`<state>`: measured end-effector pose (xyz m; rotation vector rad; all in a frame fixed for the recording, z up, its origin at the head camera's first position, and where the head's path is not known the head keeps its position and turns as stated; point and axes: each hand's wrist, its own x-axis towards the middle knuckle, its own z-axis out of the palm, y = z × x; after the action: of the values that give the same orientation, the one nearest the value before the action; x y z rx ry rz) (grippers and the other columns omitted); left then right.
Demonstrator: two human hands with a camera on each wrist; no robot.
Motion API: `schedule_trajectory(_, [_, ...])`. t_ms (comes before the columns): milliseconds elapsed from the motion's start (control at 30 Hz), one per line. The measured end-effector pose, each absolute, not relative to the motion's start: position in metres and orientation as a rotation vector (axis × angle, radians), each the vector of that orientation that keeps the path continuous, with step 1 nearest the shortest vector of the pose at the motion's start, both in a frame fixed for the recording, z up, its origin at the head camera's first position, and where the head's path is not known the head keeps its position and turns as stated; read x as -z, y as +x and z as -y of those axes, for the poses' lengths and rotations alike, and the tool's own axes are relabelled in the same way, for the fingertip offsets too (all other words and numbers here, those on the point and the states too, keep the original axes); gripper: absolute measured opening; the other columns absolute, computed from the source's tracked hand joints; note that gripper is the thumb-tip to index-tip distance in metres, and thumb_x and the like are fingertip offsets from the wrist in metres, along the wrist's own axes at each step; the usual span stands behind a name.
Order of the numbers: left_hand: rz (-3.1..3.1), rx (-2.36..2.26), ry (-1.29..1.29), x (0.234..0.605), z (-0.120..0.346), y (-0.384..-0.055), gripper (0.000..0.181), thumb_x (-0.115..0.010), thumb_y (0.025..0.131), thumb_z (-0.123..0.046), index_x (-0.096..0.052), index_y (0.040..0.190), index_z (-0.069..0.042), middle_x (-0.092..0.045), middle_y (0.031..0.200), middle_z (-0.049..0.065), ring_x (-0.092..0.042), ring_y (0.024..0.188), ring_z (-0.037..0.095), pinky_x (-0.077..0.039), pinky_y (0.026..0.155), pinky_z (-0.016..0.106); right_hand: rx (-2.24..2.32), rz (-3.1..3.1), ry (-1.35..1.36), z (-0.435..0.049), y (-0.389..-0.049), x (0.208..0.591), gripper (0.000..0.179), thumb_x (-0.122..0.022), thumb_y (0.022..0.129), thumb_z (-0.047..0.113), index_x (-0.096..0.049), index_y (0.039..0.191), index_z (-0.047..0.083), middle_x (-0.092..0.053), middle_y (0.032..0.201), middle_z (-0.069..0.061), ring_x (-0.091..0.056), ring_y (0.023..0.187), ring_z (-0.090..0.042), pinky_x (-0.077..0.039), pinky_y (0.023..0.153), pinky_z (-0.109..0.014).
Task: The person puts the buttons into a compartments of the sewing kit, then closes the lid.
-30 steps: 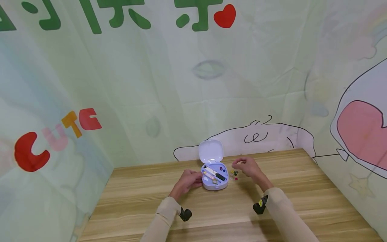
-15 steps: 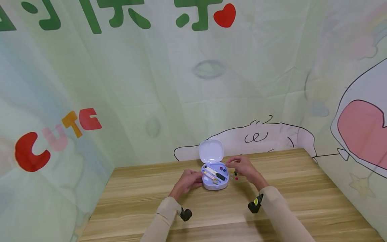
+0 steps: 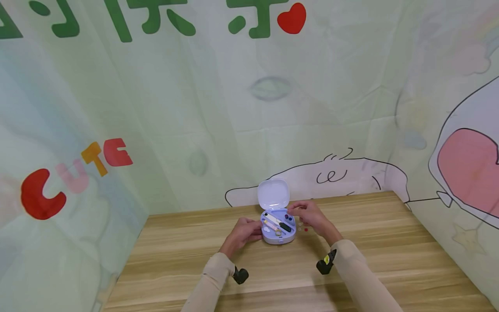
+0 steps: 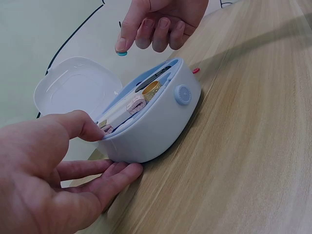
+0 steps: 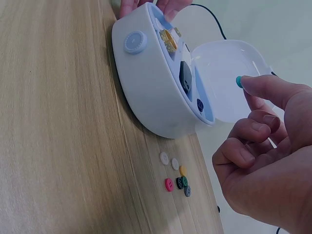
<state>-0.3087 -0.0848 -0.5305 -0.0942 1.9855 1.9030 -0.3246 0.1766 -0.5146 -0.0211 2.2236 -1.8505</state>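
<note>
An open sewing box (image 3: 278, 239), white outside with a pale blue inner tray, stands on the table, its lid (image 3: 273, 193) raised at the back. My left hand (image 4: 53, 175) grips its left side, thumb on the rim and fingertips low against the wall. Between thumb and forefinger, my right hand (image 5: 273, 126) pinches a teal button (image 5: 239, 82) above the tray's right part. Inside lie a dark-handled tool (image 5: 185, 77), a gold thimble-like ring (image 4: 151, 89), a rolled tape measure (image 4: 136, 104) and dark buttons (image 5: 200, 105).
Several loose buttons, among them a red button (image 5: 168, 185) and a yellow button (image 5: 183, 170), lie on the wooden table (image 3: 187, 255) right of the box. A printed cloth backdrop (image 3: 187, 130) rises behind the table's far edge.
My right hand has moved left from over the loose buttons to above the tray's right part. The left hand stays at the box.
</note>
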Motion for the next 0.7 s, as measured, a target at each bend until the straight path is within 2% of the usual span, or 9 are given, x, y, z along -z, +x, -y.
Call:
schedule_trajectory(133, [-1.972, -1.928, -0.082, 0.532, 0.083, -0.308, 0.022, -0.062, 0.095, -0.002, -0.064, 0.108, 0.016, -0.074, 0.095, 0.017, -0.070, 0.080, 0.019, -0.064, 0.082, 0.037, 1.845, -2.238, -0.065, -0.176, -0.324, 0.515, 0.020, -0.072, 0.097, 0.018, -0.074, 0.113, 0.005, -0.056, 0.084, -0.009, -0.039, 0.059, -0.019, -0.032, 0.051, -0.029])
schedule_trajectory(367, [-1.983, -1.919, -0.071, 0.532, 0.083, -0.308, 0.024, -0.062, 0.096, -0.004, -0.064, 0.109, 0.016, -0.074, 0.096, 0.018, -0.070, 0.082, 0.020, -0.064, 0.083, 0.039, 1.815, -2.226, -0.131, -0.181, -0.323, 0.515, 0.040, -0.073, 0.098, 0.026, -0.068, 0.135, 0.009, -0.048, 0.075, -0.002, -0.038, 0.060, -0.021, -0.034, 0.051, -0.030])
schedule_trajectory(467, [-1.986, -1.918, -0.062, 0.531, 0.084, -0.308, 0.024, -0.062, 0.096, -0.004, -0.064, 0.110, 0.017, -0.074, 0.097, 0.019, -0.070, 0.082, 0.020, -0.064, 0.084, 0.039, 1.823, -2.215, -0.132, -0.184, -0.322, 0.513, 0.046, -0.074, 0.097, 0.029, -0.065, 0.139, 0.011, -0.042, 0.068, 0.002, -0.036, 0.059, -0.021, -0.035, 0.053, -0.030])
schedule_trajectory(700, [-1.982, -1.909, -0.057, 0.531, 0.085, -0.308, 0.025, -0.061, 0.098, -0.004, -0.064, 0.111, 0.017, -0.074, 0.099, 0.020, -0.070, 0.083, 0.020, -0.064, 0.084, 0.039, 1.852, -2.195, -0.159, -0.192, -0.321, 0.509, 0.054, -0.075, 0.096, 0.030, -0.060, 0.144, 0.009, -0.036, 0.064, 0.005, -0.033, 0.056, -0.017, -0.029, 0.051, -0.028])
